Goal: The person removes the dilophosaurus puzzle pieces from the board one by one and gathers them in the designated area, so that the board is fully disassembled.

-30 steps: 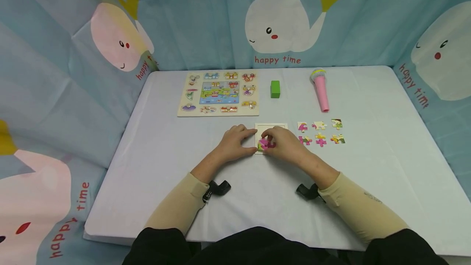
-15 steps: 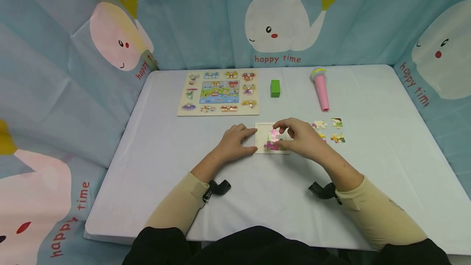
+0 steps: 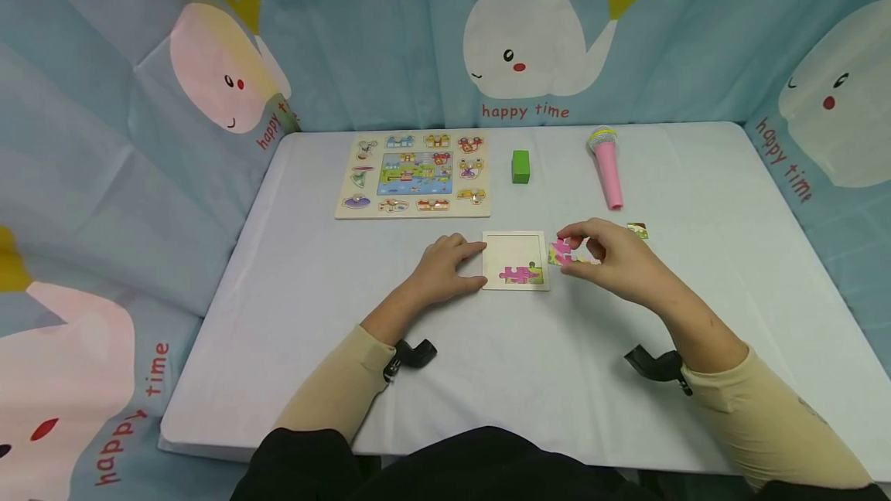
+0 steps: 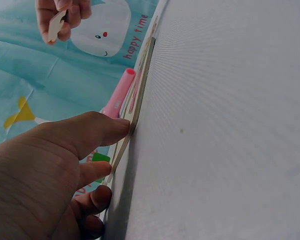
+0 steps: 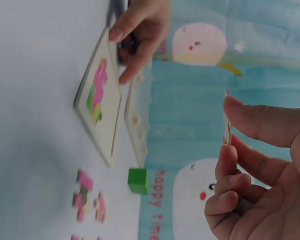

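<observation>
A shallow wooden puzzle tray (image 3: 511, 248) lies on the table, with joined pink and green puzzle pieces (image 3: 520, 274) in its lower right corner. Along the tray's left edge, the thumb and index finger of my left hand (image 3: 442, 271) rest spread apart; the left wrist view has them touching the rim (image 4: 145, 75). Between thumb and fingers, my right hand (image 3: 612, 257) pinches a pink and green puzzle piece (image 3: 559, 252), raised just right of the tray. That piece appears edge-on in the right wrist view (image 5: 227, 122). The right hand hides most of the loose pieces in the head view.
Loose puzzle pieces (image 5: 100, 207) lie right of the tray; one (image 3: 636, 230) shows beyond the right hand. Farther back are a wooden knob puzzle board (image 3: 413, 211), a green block (image 3: 520, 167) and a pink toy microphone (image 3: 608, 172). A whale-print curtain (image 3: 390, 37) surrounds the table.
My right hand has lifted a puzzle piece off the tray's lower left area and carried it rightward past the tray's edge. Pieces in the lower right corner are uncovered. The left hand stays put.
</observation>
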Motion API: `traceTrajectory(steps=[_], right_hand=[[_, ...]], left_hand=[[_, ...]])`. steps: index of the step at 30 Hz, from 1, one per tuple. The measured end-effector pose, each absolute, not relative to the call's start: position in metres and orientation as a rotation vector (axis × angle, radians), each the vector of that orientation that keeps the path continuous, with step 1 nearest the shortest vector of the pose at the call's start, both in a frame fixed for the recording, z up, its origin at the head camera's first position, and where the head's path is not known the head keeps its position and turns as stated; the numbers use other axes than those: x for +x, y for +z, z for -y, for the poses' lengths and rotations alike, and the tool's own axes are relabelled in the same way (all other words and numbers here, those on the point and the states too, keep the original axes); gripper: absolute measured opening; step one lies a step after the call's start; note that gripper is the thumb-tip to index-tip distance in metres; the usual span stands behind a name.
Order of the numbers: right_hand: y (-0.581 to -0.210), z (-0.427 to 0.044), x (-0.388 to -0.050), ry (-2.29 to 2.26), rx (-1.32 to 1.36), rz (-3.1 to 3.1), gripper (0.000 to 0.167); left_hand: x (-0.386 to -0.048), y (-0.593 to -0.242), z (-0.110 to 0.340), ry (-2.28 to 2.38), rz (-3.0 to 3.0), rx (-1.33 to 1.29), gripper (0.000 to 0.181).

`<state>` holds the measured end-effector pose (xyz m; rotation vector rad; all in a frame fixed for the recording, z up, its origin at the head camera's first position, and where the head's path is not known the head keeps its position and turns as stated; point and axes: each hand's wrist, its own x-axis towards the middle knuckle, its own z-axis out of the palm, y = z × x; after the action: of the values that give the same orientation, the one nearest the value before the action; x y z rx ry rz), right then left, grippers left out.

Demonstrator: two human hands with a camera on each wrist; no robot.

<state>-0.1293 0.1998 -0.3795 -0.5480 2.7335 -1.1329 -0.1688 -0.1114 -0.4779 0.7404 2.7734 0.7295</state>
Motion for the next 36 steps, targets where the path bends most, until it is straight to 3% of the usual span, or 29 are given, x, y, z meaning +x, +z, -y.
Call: traceTrajectory(steps=[23,36], right_hand=[[-0.438,-0.232,-0.129,-0.957,-0.476,-2.625,0.043],[-0.444,-0.231,-0.129,-0.879,-0.468,-2.622,0.040]], left_hand=[[-0.170,-0.479,0.112,0.737,-2.775,0.737,0.067],[-0.169,-0.480,0.111,0.729,-2.775,0.733,0.067]])
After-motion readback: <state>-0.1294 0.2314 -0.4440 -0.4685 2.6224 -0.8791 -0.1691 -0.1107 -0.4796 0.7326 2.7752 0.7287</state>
